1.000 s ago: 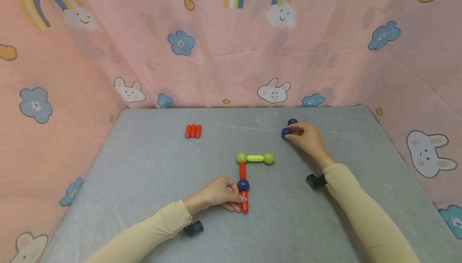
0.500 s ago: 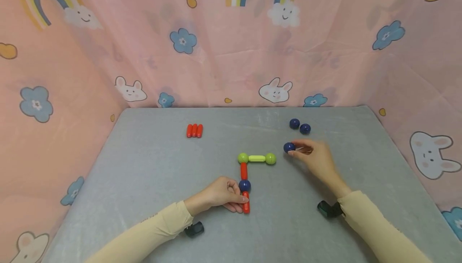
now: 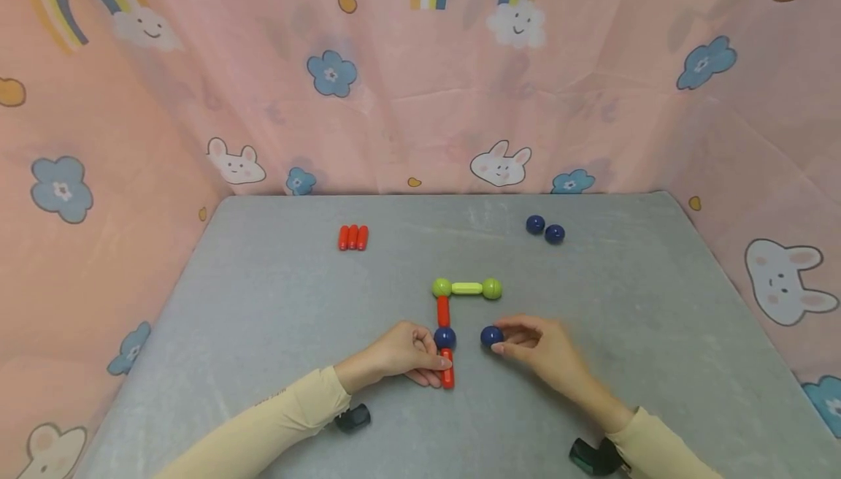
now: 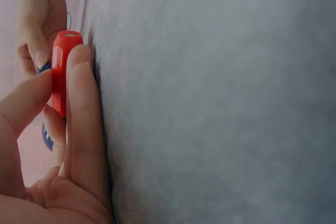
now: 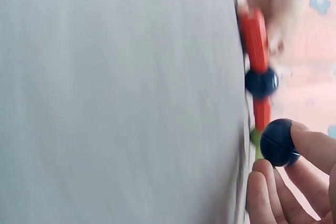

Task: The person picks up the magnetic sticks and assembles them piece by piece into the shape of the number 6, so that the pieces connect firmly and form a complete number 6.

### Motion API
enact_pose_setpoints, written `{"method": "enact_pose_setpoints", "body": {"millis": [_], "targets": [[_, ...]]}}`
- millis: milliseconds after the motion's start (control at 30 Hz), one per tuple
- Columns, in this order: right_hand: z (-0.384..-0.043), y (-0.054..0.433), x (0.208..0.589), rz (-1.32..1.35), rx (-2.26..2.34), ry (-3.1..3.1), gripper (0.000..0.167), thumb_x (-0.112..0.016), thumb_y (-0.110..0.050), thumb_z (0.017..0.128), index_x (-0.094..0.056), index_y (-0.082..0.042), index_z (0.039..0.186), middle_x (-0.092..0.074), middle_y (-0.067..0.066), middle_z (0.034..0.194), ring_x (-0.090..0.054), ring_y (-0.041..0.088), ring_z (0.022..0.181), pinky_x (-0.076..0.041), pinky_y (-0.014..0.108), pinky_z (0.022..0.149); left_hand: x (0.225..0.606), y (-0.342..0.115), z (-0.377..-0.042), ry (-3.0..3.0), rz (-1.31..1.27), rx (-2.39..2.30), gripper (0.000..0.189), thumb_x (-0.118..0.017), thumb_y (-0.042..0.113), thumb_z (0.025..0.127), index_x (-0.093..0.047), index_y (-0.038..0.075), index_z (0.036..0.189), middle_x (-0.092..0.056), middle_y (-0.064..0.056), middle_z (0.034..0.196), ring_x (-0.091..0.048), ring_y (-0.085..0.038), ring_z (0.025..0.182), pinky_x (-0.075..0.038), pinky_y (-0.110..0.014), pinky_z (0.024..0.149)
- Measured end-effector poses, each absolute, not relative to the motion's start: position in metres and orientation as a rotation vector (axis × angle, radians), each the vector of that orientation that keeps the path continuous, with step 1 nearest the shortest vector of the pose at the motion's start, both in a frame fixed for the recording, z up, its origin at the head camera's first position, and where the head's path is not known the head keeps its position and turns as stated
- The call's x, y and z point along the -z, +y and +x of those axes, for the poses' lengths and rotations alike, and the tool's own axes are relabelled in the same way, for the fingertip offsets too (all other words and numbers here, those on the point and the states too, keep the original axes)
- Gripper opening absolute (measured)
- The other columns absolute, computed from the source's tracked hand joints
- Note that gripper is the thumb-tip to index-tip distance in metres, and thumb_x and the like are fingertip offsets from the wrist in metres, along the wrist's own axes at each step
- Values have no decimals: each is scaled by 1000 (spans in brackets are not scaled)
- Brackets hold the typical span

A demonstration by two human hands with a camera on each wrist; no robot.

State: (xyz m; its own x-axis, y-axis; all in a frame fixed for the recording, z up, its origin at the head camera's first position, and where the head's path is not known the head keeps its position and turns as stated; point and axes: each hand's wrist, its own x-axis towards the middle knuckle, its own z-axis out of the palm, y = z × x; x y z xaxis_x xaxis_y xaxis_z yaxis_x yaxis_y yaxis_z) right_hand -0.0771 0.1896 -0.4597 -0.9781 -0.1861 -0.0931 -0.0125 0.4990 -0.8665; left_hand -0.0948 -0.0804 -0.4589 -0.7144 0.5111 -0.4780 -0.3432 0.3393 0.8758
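Note:
My left hand (image 3: 404,351) pinches the near red rod (image 3: 448,377) between thumb and fingers, close to the tabletop. That rod's far end meets a blue ball (image 3: 444,338); beyond it a second red rod (image 3: 443,311) runs to a green ball (image 3: 442,288). From there a yellow-green rod (image 3: 467,288) leads right to another green ball (image 3: 492,288). To the right of the joined pieces, my right hand (image 3: 542,347) holds a loose blue ball (image 5: 279,142) by its thumb and fingertips, apart from the chain. In the left wrist view the red rod (image 4: 60,72) shows its bare end.
Two blue balls (image 3: 555,234) lie at the back right of the grey table (image 3: 276,304). Three red rods (image 3: 353,237) sit side by side at the back left. A pink patterned cloth (image 3: 394,121) stands around the table's back and sides.
My right hand has brought one blue ball from the back right towards me and leftward, near the chain, leaving two blue balls behind. My left hand keeps its grip on the near red rod.

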Motion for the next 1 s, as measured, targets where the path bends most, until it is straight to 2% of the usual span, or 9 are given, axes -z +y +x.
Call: {"method": "enact_pose_setpoints", "body": {"millis": [200,433,1000], "targets": [[-58,172,461,-246,1491,2380,38,-83,-27,79,-72,-8,110,-74,9,94,-69,7,74,-57,22,66,459,-79,-95,1854,155,-1475,18,-78,14,84,-62,6,79,-75,-12,69,-71,-10,59,-58,-23,55],[-40,160,460,-275,1455,2302,37,-84,-32,78,-72,-11,107,-73,6,91,-68,8,72,-57,23,64,458,-79,-94,1867,162,-1475,18,-78,13,85,-62,6,79,-74,-11,68,-71,-9,58,-58,-23,54],[-24,145,462,-318,1470,2265,33,-85,-31,76,-72,-12,101,-72,4,87,-65,6,66,-55,23,59,461,-80,-93,1867,168,-1494,19,-78,13,84,-62,7,77,-74,-10,67,-70,-9,57,-58,-23,54]]}}
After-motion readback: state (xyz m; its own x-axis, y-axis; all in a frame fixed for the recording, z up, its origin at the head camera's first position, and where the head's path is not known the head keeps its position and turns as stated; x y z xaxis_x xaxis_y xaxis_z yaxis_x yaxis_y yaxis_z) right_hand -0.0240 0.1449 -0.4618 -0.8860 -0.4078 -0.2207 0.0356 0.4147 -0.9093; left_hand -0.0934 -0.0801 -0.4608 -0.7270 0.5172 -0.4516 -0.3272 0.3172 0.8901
